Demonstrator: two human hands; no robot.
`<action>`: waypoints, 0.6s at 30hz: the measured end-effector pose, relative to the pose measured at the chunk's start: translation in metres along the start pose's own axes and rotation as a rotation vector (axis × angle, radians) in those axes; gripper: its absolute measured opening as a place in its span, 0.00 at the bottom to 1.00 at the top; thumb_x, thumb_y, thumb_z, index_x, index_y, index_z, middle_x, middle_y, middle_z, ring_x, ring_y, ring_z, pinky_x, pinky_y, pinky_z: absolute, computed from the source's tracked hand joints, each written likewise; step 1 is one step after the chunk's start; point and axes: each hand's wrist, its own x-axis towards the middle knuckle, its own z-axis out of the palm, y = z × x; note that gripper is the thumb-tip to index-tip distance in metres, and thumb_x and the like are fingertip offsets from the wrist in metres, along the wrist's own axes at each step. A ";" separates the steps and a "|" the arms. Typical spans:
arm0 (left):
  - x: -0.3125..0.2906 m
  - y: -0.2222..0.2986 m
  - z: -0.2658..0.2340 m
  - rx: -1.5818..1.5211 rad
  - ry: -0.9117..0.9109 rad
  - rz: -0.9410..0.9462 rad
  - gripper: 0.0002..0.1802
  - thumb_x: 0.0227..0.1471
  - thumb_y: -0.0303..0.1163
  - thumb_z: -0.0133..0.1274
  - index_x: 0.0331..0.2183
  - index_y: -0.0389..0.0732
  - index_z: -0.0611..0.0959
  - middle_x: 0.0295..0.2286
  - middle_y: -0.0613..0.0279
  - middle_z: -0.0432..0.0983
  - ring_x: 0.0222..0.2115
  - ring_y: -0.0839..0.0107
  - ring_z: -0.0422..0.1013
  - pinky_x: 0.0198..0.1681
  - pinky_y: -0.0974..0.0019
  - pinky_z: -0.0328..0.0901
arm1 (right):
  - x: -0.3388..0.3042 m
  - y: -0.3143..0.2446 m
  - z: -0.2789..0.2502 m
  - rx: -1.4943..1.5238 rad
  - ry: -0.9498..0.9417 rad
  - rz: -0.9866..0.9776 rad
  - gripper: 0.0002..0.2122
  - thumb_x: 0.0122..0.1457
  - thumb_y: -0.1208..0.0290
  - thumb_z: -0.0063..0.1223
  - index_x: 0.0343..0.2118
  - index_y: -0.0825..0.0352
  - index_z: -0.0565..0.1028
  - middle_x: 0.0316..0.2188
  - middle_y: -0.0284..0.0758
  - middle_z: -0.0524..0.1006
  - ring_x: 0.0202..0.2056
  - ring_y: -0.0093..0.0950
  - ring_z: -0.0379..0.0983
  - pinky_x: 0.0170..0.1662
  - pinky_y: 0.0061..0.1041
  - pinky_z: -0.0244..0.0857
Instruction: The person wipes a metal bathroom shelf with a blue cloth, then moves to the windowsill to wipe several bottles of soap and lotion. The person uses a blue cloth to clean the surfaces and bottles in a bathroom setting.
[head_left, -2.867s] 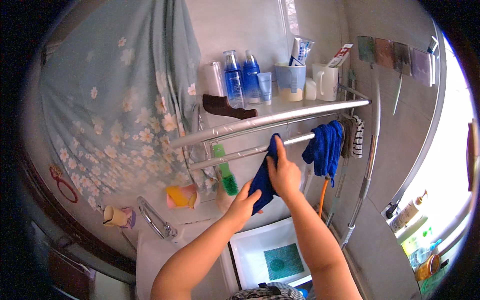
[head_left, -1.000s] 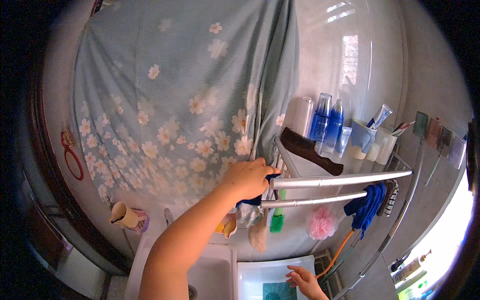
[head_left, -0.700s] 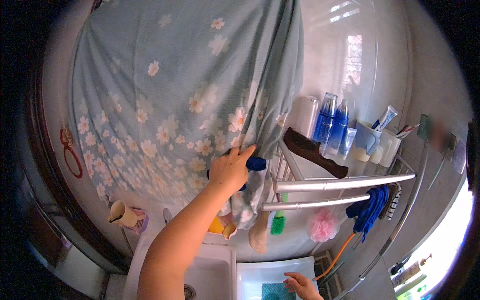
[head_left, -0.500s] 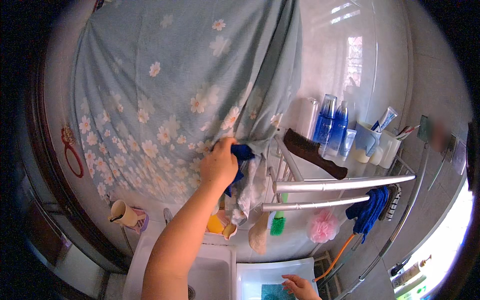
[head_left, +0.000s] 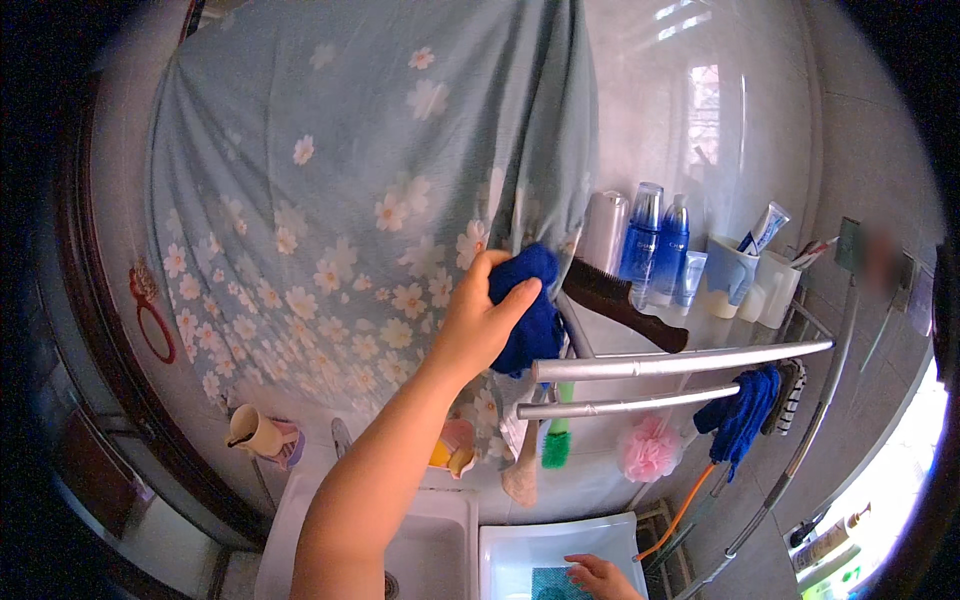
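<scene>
My left hand (head_left: 482, 318) is raised in the middle of the view, its thumb and fingers closed on a bunched dark blue cloth (head_left: 528, 335). The cloth lies against a grey-blue flowered curtain (head_left: 370, 150), close to the left ends of a metal rack (head_left: 640, 362). Low in the view, my right hand (head_left: 598, 577) is over a white basin (head_left: 500, 540) with a teal mesh piece (head_left: 550, 585) in it. The right fingers are loosely apart, with nothing seen in them.
On the rack stand a brown comb (head_left: 625, 312), blue bottles (head_left: 645, 235) and toothbrush cups (head_left: 773, 290). From it hang another blue cloth (head_left: 748, 415), a green brush (head_left: 556, 445) and a pink bath puff (head_left: 650, 450). A white sink (head_left: 430, 510) is below; a beige cup (head_left: 253, 428) is left.
My left hand has moved right and slightly up along the curtain, and more of the blue cloth shows in it. My right hand stays over the basin.
</scene>
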 end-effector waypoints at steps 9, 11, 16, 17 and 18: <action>0.027 -0.038 0.004 0.595 -0.314 -0.018 0.15 0.51 0.28 0.50 0.43 0.40 0.73 0.37 0.56 0.75 0.36 0.61 0.72 0.40 0.64 0.66 | -0.005 0.029 0.004 0.071 0.035 -0.048 0.18 0.63 0.58 0.42 0.51 0.60 0.69 0.35 0.32 0.76 0.36 0.21 0.71 0.37 0.21 0.65; 0.017 -0.057 0.009 0.944 -0.215 0.242 0.16 0.48 0.27 0.50 0.42 0.43 0.74 0.39 0.58 0.74 0.36 0.59 0.73 0.38 0.60 0.68 | -0.006 0.041 0.006 0.062 0.043 -0.019 0.18 0.62 0.58 0.43 0.51 0.61 0.69 0.35 0.32 0.76 0.36 0.22 0.71 0.36 0.21 0.65; 0.008 -0.059 0.019 1.099 -0.102 0.348 0.17 0.45 0.28 0.51 0.41 0.48 0.76 0.46 0.63 0.68 0.37 0.59 0.72 0.37 0.57 0.69 | -0.007 0.051 0.006 0.029 0.090 -0.010 0.17 0.62 0.58 0.44 0.50 0.62 0.70 0.35 0.33 0.76 0.34 0.22 0.71 0.36 0.22 0.65; 0.007 -0.055 0.020 0.963 -0.138 0.195 0.17 0.46 0.29 0.50 0.42 0.46 0.77 0.46 0.63 0.67 0.39 0.58 0.71 0.40 0.56 0.68 | -0.007 0.052 0.006 0.018 0.093 -0.009 0.17 0.62 0.59 0.44 0.50 0.62 0.70 0.35 0.33 0.76 0.34 0.22 0.71 0.36 0.22 0.65; 0.008 -0.053 0.020 0.916 -0.152 0.173 0.18 0.47 0.30 0.50 0.43 0.46 0.77 0.46 0.63 0.67 0.40 0.57 0.71 0.41 0.56 0.67 | -0.008 0.053 0.005 0.005 0.094 -0.007 0.17 0.62 0.59 0.44 0.50 0.62 0.70 0.35 0.33 0.76 0.34 0.22 0.71 0.36 0.22 0.65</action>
